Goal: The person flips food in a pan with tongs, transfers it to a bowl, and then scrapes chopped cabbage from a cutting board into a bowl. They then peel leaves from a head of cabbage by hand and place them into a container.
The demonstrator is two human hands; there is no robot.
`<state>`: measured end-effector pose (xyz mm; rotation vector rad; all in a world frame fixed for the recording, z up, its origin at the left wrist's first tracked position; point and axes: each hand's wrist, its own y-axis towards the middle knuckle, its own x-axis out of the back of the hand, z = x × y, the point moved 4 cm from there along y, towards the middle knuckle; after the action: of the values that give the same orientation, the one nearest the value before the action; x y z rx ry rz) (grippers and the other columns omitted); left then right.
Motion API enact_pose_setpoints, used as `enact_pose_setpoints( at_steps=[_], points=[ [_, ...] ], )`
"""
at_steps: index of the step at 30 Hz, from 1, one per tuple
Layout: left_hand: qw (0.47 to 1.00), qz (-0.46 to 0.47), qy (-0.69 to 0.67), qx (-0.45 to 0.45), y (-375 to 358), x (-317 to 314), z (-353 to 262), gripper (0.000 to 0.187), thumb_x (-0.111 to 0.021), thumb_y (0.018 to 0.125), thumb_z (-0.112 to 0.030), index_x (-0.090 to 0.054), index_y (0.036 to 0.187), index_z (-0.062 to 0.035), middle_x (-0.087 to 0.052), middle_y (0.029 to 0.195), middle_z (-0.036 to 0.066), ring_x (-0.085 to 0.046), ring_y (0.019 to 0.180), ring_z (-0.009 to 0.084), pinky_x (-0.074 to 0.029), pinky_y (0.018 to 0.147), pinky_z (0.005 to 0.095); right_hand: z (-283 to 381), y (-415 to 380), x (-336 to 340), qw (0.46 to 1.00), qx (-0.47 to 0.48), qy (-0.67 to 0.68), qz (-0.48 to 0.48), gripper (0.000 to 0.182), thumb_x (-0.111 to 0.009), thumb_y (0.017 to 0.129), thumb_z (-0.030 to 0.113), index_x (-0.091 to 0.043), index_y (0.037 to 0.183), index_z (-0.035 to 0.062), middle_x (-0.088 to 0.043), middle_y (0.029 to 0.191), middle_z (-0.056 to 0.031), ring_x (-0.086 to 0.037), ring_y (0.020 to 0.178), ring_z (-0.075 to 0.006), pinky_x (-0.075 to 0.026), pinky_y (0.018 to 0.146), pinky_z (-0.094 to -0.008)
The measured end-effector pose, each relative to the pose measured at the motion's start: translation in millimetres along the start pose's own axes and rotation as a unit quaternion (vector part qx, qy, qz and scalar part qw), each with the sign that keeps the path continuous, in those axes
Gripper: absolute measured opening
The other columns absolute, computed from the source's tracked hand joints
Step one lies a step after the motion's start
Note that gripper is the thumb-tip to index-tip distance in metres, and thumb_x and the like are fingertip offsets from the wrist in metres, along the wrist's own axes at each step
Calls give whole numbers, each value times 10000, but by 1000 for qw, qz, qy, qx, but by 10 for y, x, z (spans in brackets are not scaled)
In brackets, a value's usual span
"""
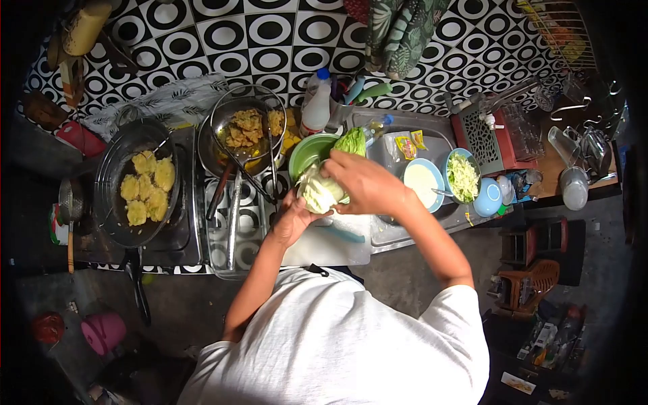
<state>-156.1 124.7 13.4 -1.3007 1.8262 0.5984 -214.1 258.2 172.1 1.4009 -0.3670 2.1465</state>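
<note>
A pale green cabbage (316, 194) is held over a white cutting board (324, 248) at the counter's middle. My left hand (291, 219) cups it from below on the left. My right hand (364, 183) grips its top and right side, fingers curled over the leaves. Just behind the cabbage stands a green bowl (305, 154) with a loose cabbage leaf (352, 141) at its rim. A teal-handled tool (348, 235) lies on the board under my right forearm.
A dark pan (115, 202) of yellow fritters sits on the stove at left. A wire strainer (246, 128) holds more fritters over a pot. To the right are a bowl of white batter (422, 183), a bowl of shredded cabbage (462, 177) and a white bottle (316, 102).
</note>
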Motion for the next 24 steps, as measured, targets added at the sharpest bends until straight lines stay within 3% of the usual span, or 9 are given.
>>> enact_pose_setpoints(
  at_steps=[2,5,6,9,10,13,24],
  points=[
    [999,-40,-33,11,-69,3,70,882,-800,802,-351,-318,1476,-48,-472,1419,95,-481,1305,263,-408,1096,410,126,-151,-83,1000,-17,-3,-15,526,-812,678,179,-503,1078,31,-503,1008,-152,-548,961,-370,-469,819,-443],
    [997,-50,5,-58,-93,-10,52,861,-802,791,-169,-308,1491,-80,-445,1410,103,-444,1311,226,-394,1088,377,258,-358,-180,996,-67,58,-3,531,-808,683,195,-512,1086,18,-510,1061,-147,-559,1007,-354,-466,863,-435],
    [997,-61,14,-49,-120,-17,35,919,-830,751,-138,-299,1500,-81,-443,1400,106,-433,1305,217,-372,1094,337,298,-419,-179,994,-63,89,-22,488,-786,738,210,-513,1091,12,-505,1044,-150,-564,981,-352,-470,841,-429],
    [996,-48,53,-54,-189,-50,16,933,-841,736,-138,-305,1497,-81,-452,1392,112,-442,1301,220,-372,1095,348,231,-567,-342,976,-109,153,-111,438,-781,773,206,-532,1074,7,-518,991,-148,-566,897,-335,-479,788,-395],
    [994,-50,77,-59,-206,-74,0,937,-844,727,-116,-305,1492,-75,-469,1377,104,-474,1273,214,-388,1084,346,240,-600,-360,971,-126,153,-134,429,-753,802,203,-521,1101,0,-516,1004,-154,-591,934,-353,-494,790,-416],
    [987,-61,134,-68,-286,-201,-52,924,-837,732,-78,-301,1485,-66,-487,1360,99,-502,1242,204,-415,1064,341,298,-633,-413,956,-150,167,-189,365,-758,809,165,-549,1058,-1,-530,957,-140,-579,871,-307,-490,759,-373],
    [968,-111,210,-83,-499,-240,-181,903,-819,739,-36,-301,1478,-46,-475,1352,99,-502,1227,182,-462,1012,312,435,-554,-590,975,-110,56,-186,184,-722,799,81,-582,901,20,-542,827,-103,-576,763,-314,-472,694,-408]
  ],
)
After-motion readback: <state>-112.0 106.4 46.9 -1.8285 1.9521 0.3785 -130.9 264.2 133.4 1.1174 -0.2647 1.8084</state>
